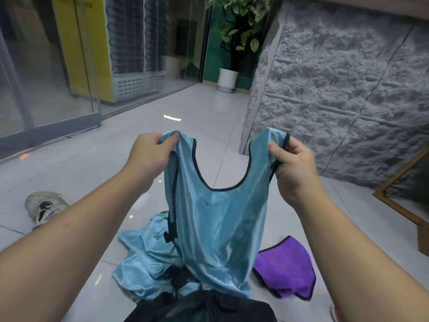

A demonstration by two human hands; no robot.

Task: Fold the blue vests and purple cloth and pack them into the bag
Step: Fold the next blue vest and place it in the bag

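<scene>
A light blue vest (216,226) with black trim hangs in the air in front of me, held by its two shoulder straps. My left hand (148,156) pinches the left strap and my right hand (292,163) pinches the right strap. Under it, a crumpled pile of more blue vest fabric (144,259) lies on the floor. The purple cloth (285,268) with black trim lies on the tiles at the lower right. A black bag (209,307) sits at the bottom edge, partly cut off by the frame.
A worn white sneaker (45,206) lies on the grey tile floor at the left. A wooden frame (399,201) leans by the textured grey wall on the right. Glass partitions stand at the left, and a potted plant (228,77) at the far end.
</scene>
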